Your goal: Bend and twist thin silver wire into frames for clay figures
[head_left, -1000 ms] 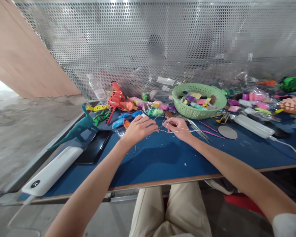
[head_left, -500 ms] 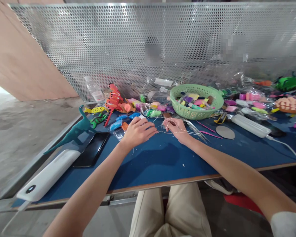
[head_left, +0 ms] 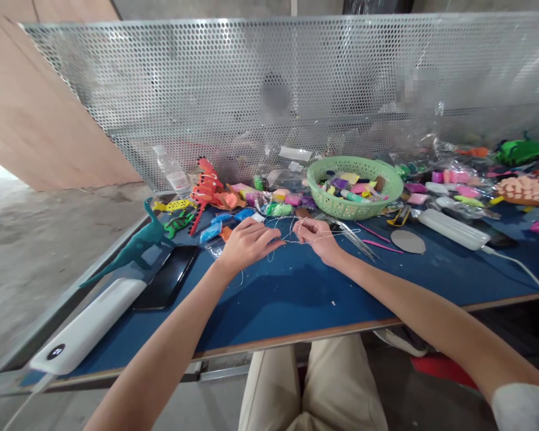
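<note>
Both my hands rest on the blue table [head_left: 296,293] and work a thin silver wire [head_left: 327,234] between them. My left hand [head_left: 247,242] is closed, its fingertips pinching the wire's left part. My right hand [head_left: 317,236] is also closed in a pinch on the wire, which runs out to the right toward a bundle of loose wires [head_left: 354,236]. The two hands are a few centimetres apart. A loop of the wire hangs down below my left fingers.
A green basket [head_left: 354,206] of clay sticks stands behind my hands. Clay dinosaurs, teal [head_left: 137,245] and red [head_left: 209,185], a black phone [head_left: 166,284] and a white power bank [head_left: 87,326] lie left. Another white power bank [head_left: 453,230], a grey disc [head_left: 408,241] and clay packets lie right.
The hands have stayed together on the wire and shifted slightly; the view has tilted up a little. The wire's loops have changed shape between the fingers.
</note>
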Motion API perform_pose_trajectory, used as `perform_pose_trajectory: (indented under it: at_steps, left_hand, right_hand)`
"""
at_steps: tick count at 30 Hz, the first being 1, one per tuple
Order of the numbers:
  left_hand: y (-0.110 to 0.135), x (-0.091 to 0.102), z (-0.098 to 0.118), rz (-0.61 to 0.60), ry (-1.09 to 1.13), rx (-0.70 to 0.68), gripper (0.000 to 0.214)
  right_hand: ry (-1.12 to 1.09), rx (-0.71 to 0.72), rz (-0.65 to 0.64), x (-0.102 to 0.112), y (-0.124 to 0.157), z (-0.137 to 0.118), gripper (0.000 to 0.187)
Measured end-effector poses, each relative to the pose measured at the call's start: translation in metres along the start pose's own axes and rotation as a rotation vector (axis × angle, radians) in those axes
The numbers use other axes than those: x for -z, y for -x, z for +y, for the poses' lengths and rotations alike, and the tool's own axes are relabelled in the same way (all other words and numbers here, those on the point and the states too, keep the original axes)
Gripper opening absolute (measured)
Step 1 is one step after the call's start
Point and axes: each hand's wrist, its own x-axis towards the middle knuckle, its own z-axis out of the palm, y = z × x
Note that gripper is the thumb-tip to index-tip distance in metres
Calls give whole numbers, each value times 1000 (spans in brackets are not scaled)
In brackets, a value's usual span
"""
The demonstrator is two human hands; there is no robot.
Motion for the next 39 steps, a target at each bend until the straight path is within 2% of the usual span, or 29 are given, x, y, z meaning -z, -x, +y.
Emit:
perform_pose_trajectory:
  at_steps: [3, 6, 10, 17, 25, 32, 39]
  left_hand:
    - [0, 0, -1, -80, 13, 2, 8]
    - [0, -1, -2, -97, 37, 34, 12]
    - [1, -2, 1, -58, 56, 64, 20]
    - [-2, 1, 10, 94, -76, 127, 13]
    - [-5, 2, 18, 123, -3, 250, 7]
    - [-9, 4, 21, 67, 47, 246, 7]
    - [-8, 7, 15, 29, 106, 310, 10]
  right_hand:
    - [37, 2, -31, 0, 3, -4, 32]
    - [111, -4, -83, 0, 5, -9, 31]
    - [187, -17, -142, 1, 6, -14, 34]
    - [247, -5, -271, 5, 7, -12, 45]
    - [337, 79, -177, 4, 9, -15, 37]
    - [482, 115, -204, 7, 8, -17, 44]
    - [544, 102, -173, 9, 4, -14, 40]
